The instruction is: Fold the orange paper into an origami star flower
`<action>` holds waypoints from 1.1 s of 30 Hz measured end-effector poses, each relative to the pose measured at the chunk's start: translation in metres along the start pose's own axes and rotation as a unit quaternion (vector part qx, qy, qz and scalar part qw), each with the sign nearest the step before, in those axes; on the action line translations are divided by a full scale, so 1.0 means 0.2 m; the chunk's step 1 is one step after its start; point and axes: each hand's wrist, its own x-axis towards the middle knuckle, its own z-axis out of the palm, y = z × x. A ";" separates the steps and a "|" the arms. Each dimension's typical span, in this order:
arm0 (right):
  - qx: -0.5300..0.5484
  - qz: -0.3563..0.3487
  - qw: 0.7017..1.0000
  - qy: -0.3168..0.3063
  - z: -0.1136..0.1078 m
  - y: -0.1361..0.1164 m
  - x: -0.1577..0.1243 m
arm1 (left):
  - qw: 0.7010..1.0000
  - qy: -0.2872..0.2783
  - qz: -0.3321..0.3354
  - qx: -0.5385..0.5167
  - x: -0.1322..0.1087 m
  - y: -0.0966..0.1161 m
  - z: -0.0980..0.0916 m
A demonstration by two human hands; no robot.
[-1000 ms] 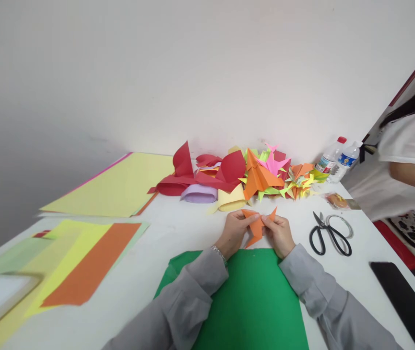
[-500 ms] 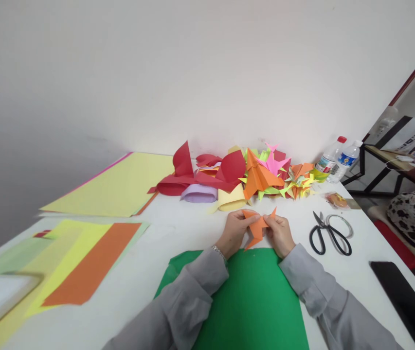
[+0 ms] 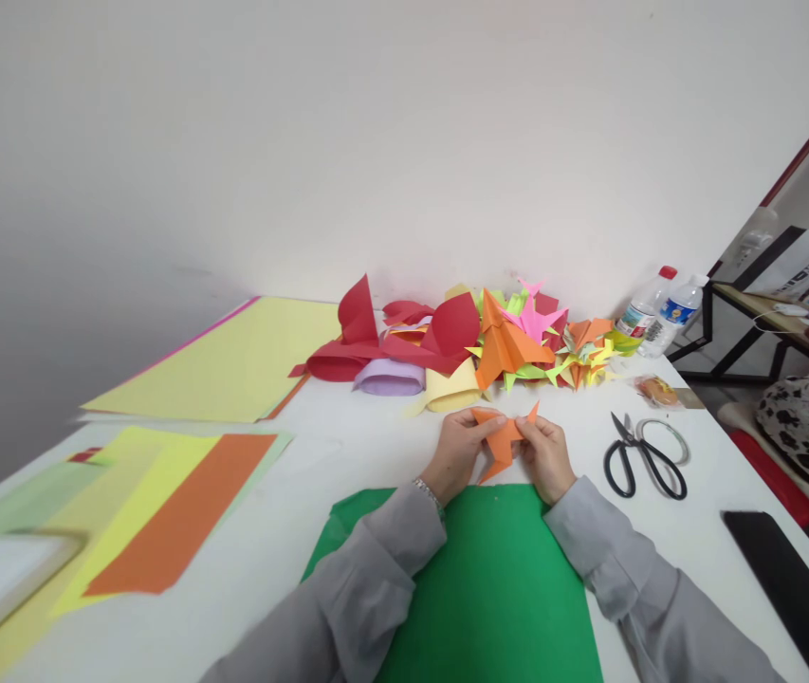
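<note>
1. Head view is showing a small, sharply folded orange paper figure (image 3: 500,446) just right of and below the middle of the frame, between two bare hands. Whether its lower point is touching the smooth white counter (image 3: 347,451) I cannot tell.
2. The left hand (image 3: 450,458) is pinching the figure's left part, its thumb lying across the near face and its fingers closing from behind.
3. The right hand (image 3: 547,457) is gripping the figure's right side, its fingers closing on the paper close to the upward-pointing tip.
4. Below both wrists, a large green paper sheet (image 3: 510,579) is filling the lower centre of the frame.
5. The figure is probably weighing next to nothing, so a soft pinch should be holding it well. Its matte surface is looking grippy rather than slippery.
6. The folded layers are likely giving stiffness along the creases, while the narrow points are looking fragile and easy to bend; hard squeezing could be crumpling them.
7. The surest hold is probably lying on the layered body, flat between thumb and forefinger, or at the base of a point, leaving the tips free.
8. Right of the hands, black-handled metal scissors (image 3: 635,457) are lying well apart from the figure.
</note>
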 end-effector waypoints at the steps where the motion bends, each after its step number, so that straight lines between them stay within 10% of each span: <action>1: 0.000 -0.003 1.000 0.005 0.00 0.00 0.00 | 1.000 -0.002 0.001 -0.001 0.00 0.00 0.00; 33: -0.020 -0.017 0.999 0.027 0.01 -0.01 0.00 | 0.995 0.055 -0.023 -0.081 0.02 0.00 0.00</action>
